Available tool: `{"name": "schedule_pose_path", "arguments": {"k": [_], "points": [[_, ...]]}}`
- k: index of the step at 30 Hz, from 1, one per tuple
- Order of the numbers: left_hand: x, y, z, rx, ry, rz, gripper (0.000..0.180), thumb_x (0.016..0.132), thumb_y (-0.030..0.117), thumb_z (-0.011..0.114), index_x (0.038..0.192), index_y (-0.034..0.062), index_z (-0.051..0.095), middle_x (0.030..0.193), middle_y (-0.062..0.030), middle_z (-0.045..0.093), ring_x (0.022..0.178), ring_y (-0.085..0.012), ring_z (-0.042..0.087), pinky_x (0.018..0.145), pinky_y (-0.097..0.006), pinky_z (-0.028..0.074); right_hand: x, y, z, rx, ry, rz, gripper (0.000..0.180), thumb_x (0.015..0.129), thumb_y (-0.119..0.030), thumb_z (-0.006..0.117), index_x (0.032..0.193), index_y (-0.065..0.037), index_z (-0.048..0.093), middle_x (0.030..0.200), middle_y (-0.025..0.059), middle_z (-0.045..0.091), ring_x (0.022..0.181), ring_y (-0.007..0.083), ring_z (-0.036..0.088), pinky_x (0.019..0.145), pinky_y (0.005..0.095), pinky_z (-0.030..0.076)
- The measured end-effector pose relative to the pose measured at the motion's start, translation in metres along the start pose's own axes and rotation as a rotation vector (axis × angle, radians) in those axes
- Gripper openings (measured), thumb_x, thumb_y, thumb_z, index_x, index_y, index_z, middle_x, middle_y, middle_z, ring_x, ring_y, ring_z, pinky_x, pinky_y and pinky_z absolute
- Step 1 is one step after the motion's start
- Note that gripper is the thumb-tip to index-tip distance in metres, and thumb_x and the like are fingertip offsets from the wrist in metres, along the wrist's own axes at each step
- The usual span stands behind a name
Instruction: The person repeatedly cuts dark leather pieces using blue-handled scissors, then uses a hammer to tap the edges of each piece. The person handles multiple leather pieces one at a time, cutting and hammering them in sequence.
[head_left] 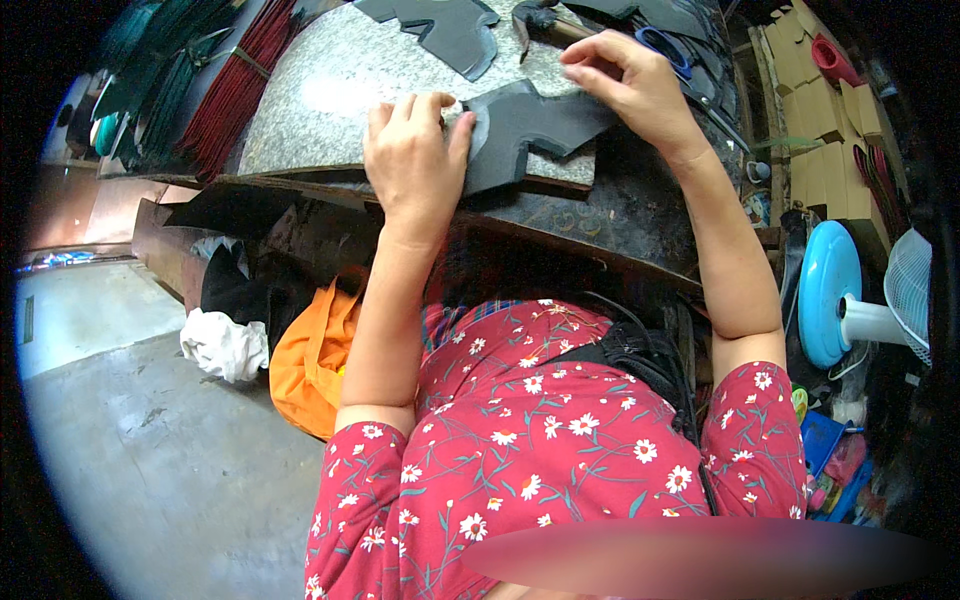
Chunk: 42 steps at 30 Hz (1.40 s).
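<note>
A dark grey, flat cut-out piece (530,118) with angular notches and a pale grey border at its left lies across the front edge of a speckled stone slab (320,105). My left hand (415,155) is at the left end of this piece, fingers curled and thumb against its pale border. Above the right end, my right hand (635,90) is raised with thumb and forefinger drawn together; whatever is between the tips is too small to make out. Another dark cut-out piece (450,35) rests farther back on the slab. Behind my right fingers lies a hammer (540,22).
Bundles of red strips (235,85) and dark green strips (165,95) lie left of the slab. A blue ring, perhaps a tape roll (665,50), sits by my right wrist. An orange bag (315,360) hangs below the bench; a blue and white fan (830,295) stands right.
</note>
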<state>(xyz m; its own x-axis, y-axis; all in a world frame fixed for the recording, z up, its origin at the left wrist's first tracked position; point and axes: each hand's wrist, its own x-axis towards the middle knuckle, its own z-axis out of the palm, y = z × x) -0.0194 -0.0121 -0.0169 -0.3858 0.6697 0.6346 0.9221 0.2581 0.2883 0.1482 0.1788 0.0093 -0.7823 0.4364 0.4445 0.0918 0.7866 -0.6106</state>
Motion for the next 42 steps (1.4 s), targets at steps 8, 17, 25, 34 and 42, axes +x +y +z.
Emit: {"name": "schedule_pose_path", "arguments": {"k": [8, 17, 25, 34, 42], "points": [[-0.007, -0.016, -0.018, -0.182, 0.008, 0.162, 0.030, 0.081, 0.014, 0.072, 0.110, 0.0105, 0.067, 0.108, -0.0096, 0.065, 0.102, -0.0316, 0.056, 0.091, -0.042, 0.045, 0.027, 0.027, -0.005, -0.559, 0.055, -0.136, 0.028, 0.093, -0.024, 0.065, 0.116, -0.009, 0.068, 0.106, 0.0104, 0.069, 0.099, 0.0297, 0.064, 0.088, 0.0385, 0.050], [-0.018, 0.014, -0.014, -0.085, -0.217, 0.280, 0.042, 0.085, 0.033, 0.071, 0.120, 0.0111, 0.066, 0.124, -0.0103, 0.063, 0.124, -0.0308, 0.052, 0.110, -0.055, 0.033, 0.037, 0.018, 0.002, -0.408, 0.149, 0.122, 0.031, 0.092, -0.020, 0.060, 0.120, -0.007, 0.063, 0.112, 0.0197, 0.066, 0.107, 0.0370, 0.062, 0.091, 0.0413, 0.049], [-0.026, 0.019, -0.012, -0.056, -0.182, 0.222, 0.043, 0.080, 0.034, 0.074, 0.116, 0.0113, 0.067, 0.120, -0.0095, 0.064, 0.121, -0.0298, 0.053, 0.110, -0.060, 0.031, -0.020, -0.039, -0.020, -0.359, 0.105, 0.166, 0.037, 0.100, -0.035, 0.059, 0.129, -0.013, 0.063, 0.083, 0.0105, 0.071, 0.069, 0.0288, 0.068, 0.066, 0.0356, 0.053], [-0.026, 0.017, -0.008, -0.056, -0.168, 0.217, 0.041, 0.081, 0.035, 0.074, 0.115, 0.0118, 0.068, 0.119, -0.0091, 0.065, 0.120, -0.0294, 0.053, 0.109, -0.061, 0.030, -0.016, -0.031, -0.019, -0.139, 0.212, 0.109, 0.035, 0.097, -0.045, 0.056, 0.119, -0.020, 0.067, 0.093, 0.0197, 0.069, 0.087, 0.0404, 0.067, 0.071, 0.0462, 0.054], [-0.026, 0.016, -0.025, 0.018, -0.238, 0.209, 0.041, 0.084, 0.037, 0.072, 0.117, 0.0138, 0.069, 0.120, -0.0062, 0.065, 0.118, -0.0281, 0.054, 0.110, -0.058, 0.031, -0.011, -0.037, -0.021, -0.413, -0.042, -0.030, 0.034, 0.098, -0.031, 0.061, 0.127, -0.014, 0.065, 0.086, 0.0142, 0.070, 0.075, 0.0249, 0.069, 0.069, 0.0335, 0.053]]}}
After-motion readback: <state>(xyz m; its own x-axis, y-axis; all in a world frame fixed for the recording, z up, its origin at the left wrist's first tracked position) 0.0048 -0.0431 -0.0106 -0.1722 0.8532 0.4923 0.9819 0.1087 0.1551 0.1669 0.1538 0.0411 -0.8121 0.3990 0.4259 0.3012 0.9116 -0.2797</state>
